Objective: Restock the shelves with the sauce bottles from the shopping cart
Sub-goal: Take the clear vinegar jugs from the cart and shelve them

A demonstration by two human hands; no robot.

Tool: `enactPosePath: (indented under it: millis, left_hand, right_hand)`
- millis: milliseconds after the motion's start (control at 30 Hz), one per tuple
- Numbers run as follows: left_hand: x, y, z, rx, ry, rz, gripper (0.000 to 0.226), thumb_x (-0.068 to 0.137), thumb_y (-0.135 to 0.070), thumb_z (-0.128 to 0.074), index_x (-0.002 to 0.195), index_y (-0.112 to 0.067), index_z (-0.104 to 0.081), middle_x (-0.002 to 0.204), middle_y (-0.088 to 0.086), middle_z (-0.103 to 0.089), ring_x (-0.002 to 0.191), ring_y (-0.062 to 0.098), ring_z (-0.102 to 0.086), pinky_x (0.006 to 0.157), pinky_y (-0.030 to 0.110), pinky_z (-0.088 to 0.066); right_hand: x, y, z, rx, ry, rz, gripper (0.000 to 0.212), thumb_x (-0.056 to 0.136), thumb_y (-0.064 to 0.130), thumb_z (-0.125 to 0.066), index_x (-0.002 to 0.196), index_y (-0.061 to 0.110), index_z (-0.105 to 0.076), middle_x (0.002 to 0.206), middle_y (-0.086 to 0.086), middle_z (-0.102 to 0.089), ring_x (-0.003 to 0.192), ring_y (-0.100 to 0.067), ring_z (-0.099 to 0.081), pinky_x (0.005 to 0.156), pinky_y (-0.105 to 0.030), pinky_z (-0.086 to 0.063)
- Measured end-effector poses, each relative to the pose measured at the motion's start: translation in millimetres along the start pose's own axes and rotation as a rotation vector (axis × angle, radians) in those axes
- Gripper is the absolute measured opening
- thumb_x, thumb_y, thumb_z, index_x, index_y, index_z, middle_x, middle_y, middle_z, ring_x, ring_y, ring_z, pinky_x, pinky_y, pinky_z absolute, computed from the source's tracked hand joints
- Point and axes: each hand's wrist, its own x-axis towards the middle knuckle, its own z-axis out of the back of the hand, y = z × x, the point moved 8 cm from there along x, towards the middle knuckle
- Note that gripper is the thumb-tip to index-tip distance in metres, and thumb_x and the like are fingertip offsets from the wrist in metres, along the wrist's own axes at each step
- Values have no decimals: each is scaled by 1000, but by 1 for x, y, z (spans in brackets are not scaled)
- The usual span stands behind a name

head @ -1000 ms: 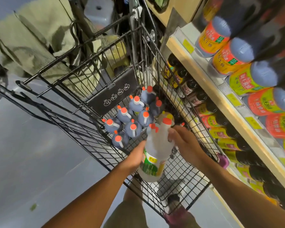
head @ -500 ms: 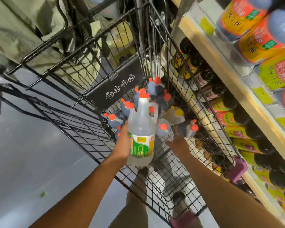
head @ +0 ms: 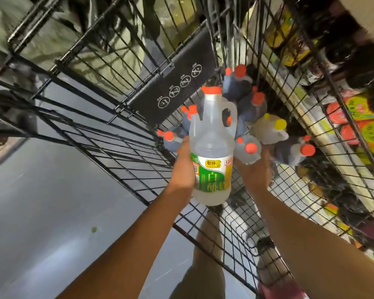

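Note:
My left hand (head: 183,167) grips a large clear bottle (head: 212,143) with an orange cap and a green label, holding it upright above the black wire shopping cart (head: 117,145). Inside the cart, my right hand (head: 255,175) reaches down and closes round the base of a smaller clear orange-capped bottle (head: 246,149); its fingertips are partly hidden. Several dark sauce bottles (head: 251,104) with orange caps stand bunched at the cart's far end. Among them lies a pale bottle with a yellow cap (head: 270,128).
Shelves (head: 324,134) run along the right of the cart, stocked with dark bottles bearing yellow and red labels (head: 371,130). The cart's folded child seat panel (head: 177,87) is ahead. Grey floor (head: 52,201) lies to the left. My legs show under the cart.
My right hand let go of the large clear bottle and went down into the cart to another bottle. My left hand kept the large bottle and raised it upright.

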Motion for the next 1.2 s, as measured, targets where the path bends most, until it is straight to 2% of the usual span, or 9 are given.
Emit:
enactPosePath:
  millis: [233,367,467,567,733,833,933,1033,1200]
  left_hand:
    - [-19,-9,-3,61,102,-21,70,101,-65,-15,139,-25,-57,126,1,-71,110,13,-70,88,27,-56]
    - [-43,-24,-15,85,181,-59,72,101,-64,-12,144,-23,-53,127,5,-71,108,14,-71,81,23,-59]
    - [-67,-37,-21,95,207,-77,73,99,-66,-13,140,-24,-55,127,6,-71,107,16,-71,87,29,-58]
    - [-97,-45,-32,103,245,-100,70,97,-69,-14,124,-30,-65,120,4,-74,108,17,-71,88,32,-55]
    - [-159,-52,-57,100,317,-182,73,83,-73,-25,127,-28,-64,120,4,-74,108,18,-71,85,31,-57]
    - [-197,-48,-76,123,384,-213,78,81,-74,-26,132,-26,-61,125,8,-72,111,21,-70,87,33,-58]
    - [-232,-43,-96,188,456,-252,80,81,-74,-25,135,-26,-59,124,6,-72,112,21,-70,85,33,-59]
    - [-261,-37,-118,253,522,-278,79,81,-73,-26,138,-27,-56,127,4,-71,117,21,-68,90,35,-58]
    - [-291,-22,-170,444,654,-305,73,82,-71,-30,136,-29,-56,125,3,-72,115,22,-69,85,34,-59]
  right_hand:
    - [-23,25,40,46,97,148,64,64,44,-93,116,24,-63,97,13,-71,86,1,-67,73,-21,-56]
    - [-49,49,69,102,192,209,71,60,48,-91,121,22,-64,111,8,-71,105,-11,-67,90,-29,-55]
    - [-66,71,97,201,226,202,79,56,55,-83,123,19,-62,109,3,-72,99,-17,-68,83,-35,-59]
    - [-88,97,130,381,238,211,86,57,51,-86,131,18,-55,115,-5,-70,91,-20,-68,67,-21,-57]
    - [-132,140,196,589,246,305,85,63,43,-81,135,10,-52,117,-7,-70,103,-19,-70,81,-32,-60]
    - [-160,152,234,688,270,338,76,66,39,-81,130,8,-54,111,-12,-72,103,-32,-70,82,-43,-60]
    - [-188,151,274,752,230,324,67,66,47,-82,121,16,-61,104,-7,-75,101,-33,-72,84,-50,-58]
    - [-217,142,315,762,173,330,57,63,51,-74,109,19,-64,88,4,-78,83,-14,-75,69,-31,-58]
    - [-257,106,381,815,-31,309,59,63,54,-76,111,21,-65,89,3,-76,84,-17,-73,64,-24,-55]
